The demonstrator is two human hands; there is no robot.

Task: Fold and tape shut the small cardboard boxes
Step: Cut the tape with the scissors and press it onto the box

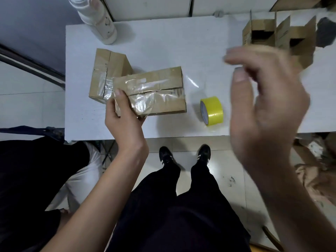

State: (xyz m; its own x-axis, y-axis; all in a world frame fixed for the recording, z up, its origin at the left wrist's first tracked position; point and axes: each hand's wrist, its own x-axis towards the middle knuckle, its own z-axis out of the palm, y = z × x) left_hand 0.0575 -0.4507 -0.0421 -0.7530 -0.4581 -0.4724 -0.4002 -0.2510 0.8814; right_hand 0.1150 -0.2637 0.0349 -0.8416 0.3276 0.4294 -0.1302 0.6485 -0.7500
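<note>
My left hand grips the near left corner of a small cardboard box, whose seam is covered with clear tape, and holds it just above the white table. Behind it a second taped box rests on the table. A yellow roll of tape stands on edge to the right of the held box. My right hand is raised, blurred, above the right part of the table, fingers loosely curled and holding nothing that I can see. A faint clear strip of tape shows beside the held box.
A white bottle stands at the table's far left corner. Several open, unfolded cardboard boxes stand at the far right. The table's near edge is just in front of my feet. Crumpled brown paper lies on the floor at the right.
</note>
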